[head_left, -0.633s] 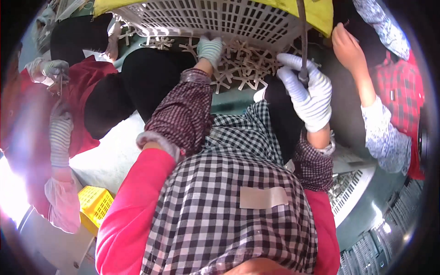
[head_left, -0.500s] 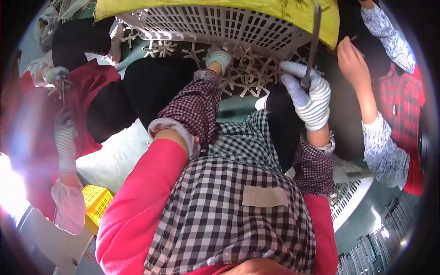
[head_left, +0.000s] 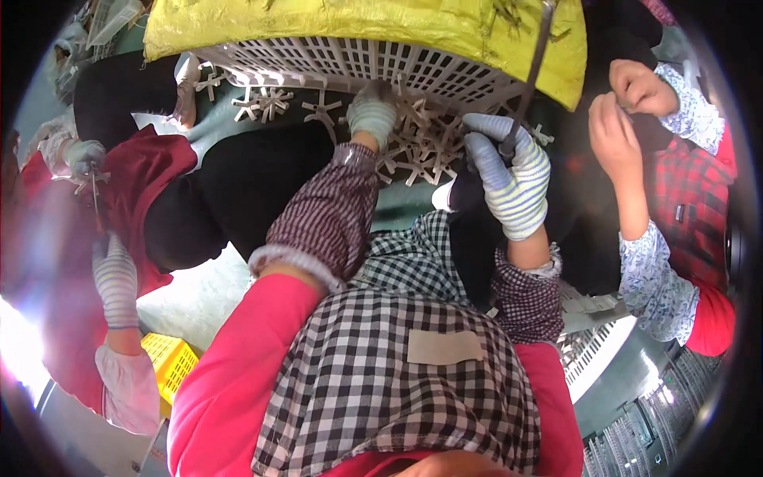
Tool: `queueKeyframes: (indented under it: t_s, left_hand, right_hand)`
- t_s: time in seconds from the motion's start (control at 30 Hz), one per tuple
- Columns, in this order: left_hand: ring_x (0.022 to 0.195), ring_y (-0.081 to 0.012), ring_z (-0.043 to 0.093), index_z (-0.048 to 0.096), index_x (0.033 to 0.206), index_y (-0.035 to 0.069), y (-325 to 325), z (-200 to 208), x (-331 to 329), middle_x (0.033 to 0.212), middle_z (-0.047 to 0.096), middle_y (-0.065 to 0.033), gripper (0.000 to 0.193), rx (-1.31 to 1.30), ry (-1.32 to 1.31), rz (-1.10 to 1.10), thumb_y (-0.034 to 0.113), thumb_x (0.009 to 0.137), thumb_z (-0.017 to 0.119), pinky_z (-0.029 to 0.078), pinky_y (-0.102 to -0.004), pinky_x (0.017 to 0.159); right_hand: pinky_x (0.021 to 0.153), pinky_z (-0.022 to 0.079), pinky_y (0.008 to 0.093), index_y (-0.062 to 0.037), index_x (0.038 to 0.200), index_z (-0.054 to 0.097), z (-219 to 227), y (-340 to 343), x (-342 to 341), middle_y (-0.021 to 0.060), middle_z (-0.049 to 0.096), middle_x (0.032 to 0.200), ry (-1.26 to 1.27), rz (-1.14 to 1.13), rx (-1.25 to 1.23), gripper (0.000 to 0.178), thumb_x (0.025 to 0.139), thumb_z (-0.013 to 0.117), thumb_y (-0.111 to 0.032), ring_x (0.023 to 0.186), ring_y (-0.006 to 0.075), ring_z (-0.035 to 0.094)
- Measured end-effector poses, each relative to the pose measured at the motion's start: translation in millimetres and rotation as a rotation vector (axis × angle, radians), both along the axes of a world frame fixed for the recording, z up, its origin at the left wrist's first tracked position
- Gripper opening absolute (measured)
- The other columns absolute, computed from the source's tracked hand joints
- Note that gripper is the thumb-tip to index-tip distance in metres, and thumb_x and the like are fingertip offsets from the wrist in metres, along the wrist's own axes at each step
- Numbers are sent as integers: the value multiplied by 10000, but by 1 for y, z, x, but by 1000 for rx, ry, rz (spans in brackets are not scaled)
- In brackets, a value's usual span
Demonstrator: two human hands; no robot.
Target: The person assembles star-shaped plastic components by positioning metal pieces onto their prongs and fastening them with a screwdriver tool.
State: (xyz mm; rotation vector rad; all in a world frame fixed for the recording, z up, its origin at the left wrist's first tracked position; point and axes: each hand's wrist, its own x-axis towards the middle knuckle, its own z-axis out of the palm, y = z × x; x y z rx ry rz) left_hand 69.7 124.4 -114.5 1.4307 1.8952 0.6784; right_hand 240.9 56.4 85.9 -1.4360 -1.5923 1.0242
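My left hand (head_left: 372, 115), in a pale striped glove, reaches to the pile of grey-white star-shaped pieces (head_left: 421, 147) at the foot of a white slatted crate (head_left: 350, 60). Its fingers are hidden behind the back of the hand, so any hold on a piece cannot be made out. My right hand (head_left: 517, 179), gloved in blue and white stripes, is closed round the lower end of a long thin dark tool (head_left: 535, 67). The tool's shaft points up in front of the yellow cover (head_left: 358, 22) on the crate; its exact kind is unclear.
Left of me, a person's gloved hand (head_left: 115, 282) grips a thin tool against a star piece. Two bare hands of another person (head_left: 616, 135) meet at the right. A yellow basket (head_left: 167, 362) stands lower left, a white basket (head_left: 604, 350) lower right.
My right hand and its tool have shifted slightly left. The left hand stays by the pile, its back now turned more into view. At the right, the other person's two hands have come together.
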Motion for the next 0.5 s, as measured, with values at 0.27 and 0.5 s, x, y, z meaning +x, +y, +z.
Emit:
queueKeyframes:
  t_s: [0.27,0.5]
  left_hand:
    - [758,-58,546,569,1034,11,-77,185,-18,891,600,-34,180,45,-993,24,44,858,545,454,-196,673]
    - [962,-173,554,471,1211,31,-86,225,-45,992,575,-60,502,-61,-1324,-310,96,757,675,450,-317,846]
  right_hand:
    - [603,435,199,-34,1010,653,8,-4,5,23,637,803,67,-70,-102,218,815,659,-129,656,57,538]
    - [435,419,177,3,921,650,36,-11,1,72,671,766,522,-125,-285,111,834,615,-56,492,68,558]
